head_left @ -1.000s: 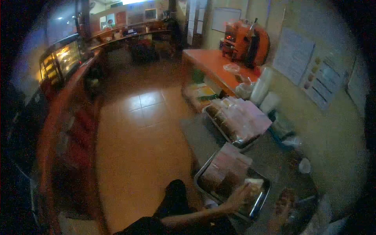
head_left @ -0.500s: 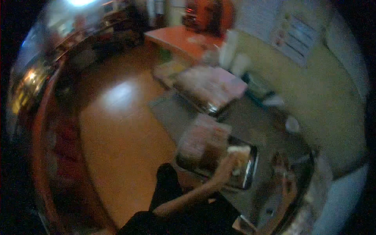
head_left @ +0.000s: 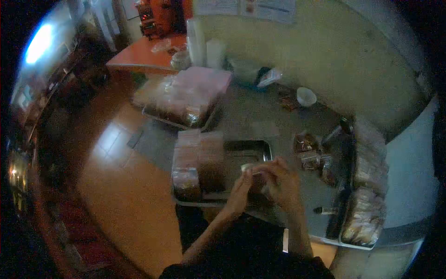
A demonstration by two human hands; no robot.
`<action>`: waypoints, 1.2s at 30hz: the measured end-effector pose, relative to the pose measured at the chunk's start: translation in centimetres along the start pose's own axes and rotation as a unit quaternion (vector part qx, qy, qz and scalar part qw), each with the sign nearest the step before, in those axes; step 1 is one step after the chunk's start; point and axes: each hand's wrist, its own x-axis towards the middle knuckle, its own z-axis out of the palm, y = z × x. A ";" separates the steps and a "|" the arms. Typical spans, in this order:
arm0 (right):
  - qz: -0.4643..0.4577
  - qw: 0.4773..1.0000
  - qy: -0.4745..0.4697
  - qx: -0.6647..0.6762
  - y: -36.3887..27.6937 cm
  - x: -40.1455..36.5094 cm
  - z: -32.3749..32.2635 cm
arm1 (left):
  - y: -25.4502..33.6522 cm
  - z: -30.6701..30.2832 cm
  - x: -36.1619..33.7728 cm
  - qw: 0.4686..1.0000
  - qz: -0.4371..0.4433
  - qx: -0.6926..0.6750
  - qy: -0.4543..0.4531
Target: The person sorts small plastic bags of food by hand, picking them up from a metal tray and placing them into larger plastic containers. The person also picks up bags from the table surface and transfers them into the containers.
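Note:
My left hand (head_left: pixel 240 188) and my right hand (head_left: pixel 282 183) meet over the right part of a metal tray (head_left: pixel 268 151). Pinched between them is a pale packet (head_left: pixel 247 167), mostly covered by fingers and blurred, so its contents cannot be made out. Both hands are closed, their fingertips close together. Stacked wrapped packs (head_left: pixel 187 162) fill the tray's left side, just left of my left hand. To the right of my right hand lie small clear bags with brown contents (head_left: pixel 310 160).
A second tray piled with wrapped packs (head_left: pixel 186 100) stands farther back, under pink sheets (head_left: pixel 204 80). At the right edge is another tray of wrapped packs (head_left: pixel 364 214), with a dark-capped marker-like object (head_left: pixel 325 210) beside it. A white bowl (head_left: pixel 306 96) sits near the wall.
The view has swung right. My left hand has lifted from the pale item in the tray, and my right hand has come in from the right to meet it.

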 end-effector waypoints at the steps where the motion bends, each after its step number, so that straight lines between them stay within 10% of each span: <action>1: 0.007 1.000 0.009 0.021 -0.5 0.2 0.1 | 0.2 -0.1 0.0 0.997 -0.034 -0.068 -0.023; 21: 0.083 0.973 0.215 0.000 -2.4 -0.4 2.4 | 0.3 -0.8 -1.2 0.989 -0.042 0.142 -0.003; 27: 0.140 0.923 -0.189 0.305 -0.3 1.0 -0.7 | 0.3 -3.5 -2.8 0.940 0.177 0.290 -0.030; 31: 0.002 0.936 -0.262 0.236 -0.5 2.2 1.0 | 1.5 -5.7 -4.9 0.983 0.067 0.142 -0.095; 36: 0.025 0.949 -0.237 0.207 -2.9 3.4 4.3 | 2.0 -6.1 -7.7 0.989 0.090 0.079 0.088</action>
